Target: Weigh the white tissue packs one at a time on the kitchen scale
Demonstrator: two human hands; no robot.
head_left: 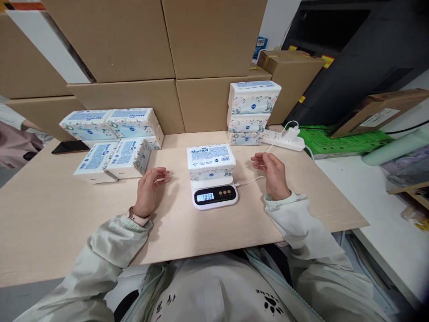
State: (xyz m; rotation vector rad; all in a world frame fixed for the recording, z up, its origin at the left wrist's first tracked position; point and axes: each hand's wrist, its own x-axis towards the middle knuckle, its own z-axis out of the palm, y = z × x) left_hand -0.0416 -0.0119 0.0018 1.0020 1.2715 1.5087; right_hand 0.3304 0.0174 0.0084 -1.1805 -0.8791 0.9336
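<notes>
A white pack of tissues (212,160) with a blue printed label rests on a small white digital kitchen scale (215,206), whose lit display reads about 103.3. To the left of the scale, my left hand (148,190) hovers above the table with loosely curled fingers, holding nothing. On the other side, my right hand (272,174) is likewise bare, its fingers apart and bent toward the scale. Both hands are clear of the pack. Nearest my left hand lies a tissue pack (129,157) within a group of several. A stack of tissue packs (252,114) stands beyond my right hand.
Cardboard boxes (127,105) wall off the back of the wooden table (177,241). A white power strip (284,139) with cables sits at the back right, beside a green crate (338,141). A dark phone (70,146) lies at the left. Another person's sleeve (10,116) shows at far left.
</notes>
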